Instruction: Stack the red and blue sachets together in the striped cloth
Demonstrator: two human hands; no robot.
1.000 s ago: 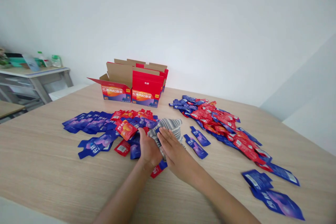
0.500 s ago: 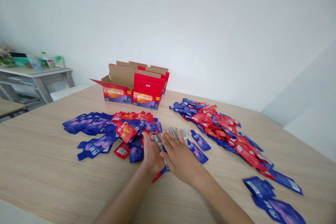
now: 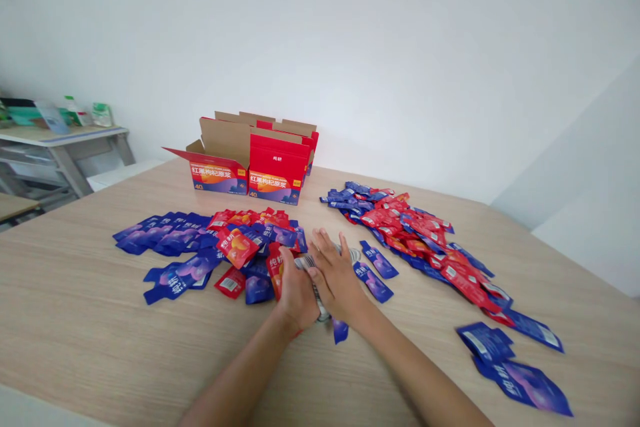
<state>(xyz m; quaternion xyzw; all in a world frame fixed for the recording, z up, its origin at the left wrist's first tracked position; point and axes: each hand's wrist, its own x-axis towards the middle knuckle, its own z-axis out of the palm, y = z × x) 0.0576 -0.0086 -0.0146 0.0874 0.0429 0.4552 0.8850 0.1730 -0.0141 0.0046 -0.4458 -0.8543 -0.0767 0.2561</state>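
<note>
A grey striped cloth (image 3: pixel 321 307) is bunched between my two hands, above the near-middle of the table. My left hand (image 3: pixel 300 290) is closed around its left side, thumb up. My right hand (image 3: pixel 338 278) presses on the cloth from above, its fingers long and slightly apart. A blue pouch end (image 3: pixel 340 330) shows below my right hand; whether it is held or lies on the table I cannot tell. Just left of my hands lies a heap of red and blue pouches (image 3: pixel 237 248). Two blue pouches (image 3: pixel 375 281) lie to the right.
Open red cartons (image 3: pixel 274 177) stand at the back of the wooden table (image 3: pixel 100 320) near the wall. A long pile of red and blue pouches (image 3: pixel 405 230) stretches down the right side. More blue pouches (image 3: pixel 525 383) lie front right. A side table (image 3: pixel 70 137) with bottles stands far left.
My right hand has turned more upright against the cloth, covering more of it. A blue pouch end now shows beneath it, where red showed further left before. The view has shifted slightly.
</note>
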